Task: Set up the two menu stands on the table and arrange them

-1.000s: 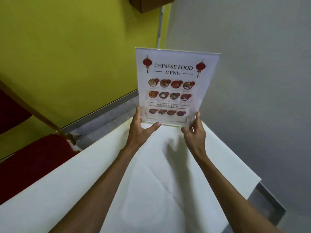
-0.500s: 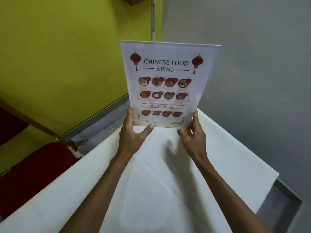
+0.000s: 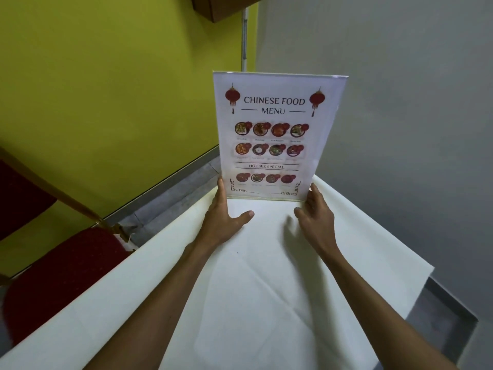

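Menu stand [image 3: 274,134], a clear upright holder with a white printed sheet inside, stands at the far end of a table covered by a white tablecloth [image 3: 266,289]. The sheet reads "CHINESE FOOD MENU" between two red lanterns, with rows of small round dish photos and a line reading "HOUSES SPECIAL" lower down. Its bottom edge meets the cloth, and it faces the viewer, roughly upright. Both bare arms reach forward from the bottom of the view. The left hand [image 3: 226,217] rests against the stand's lower left corner, fingers pointing up along the edge and thumb spread out across the cloth in front of the base; it looks loose and flat rather than clenched. The right hand [image 3: 316,214] sits at the lower right corner, fingers curved upward beside the edge, also uncurled; whether it presses the stand or only lies just beside it cannot be told. A yellow-green wall [image 3: 106,89] rises to the left and a grey wall [image 3: 413,116] to the right. A dark red chair seat [image 3: 61,279] sits at the table's left side.
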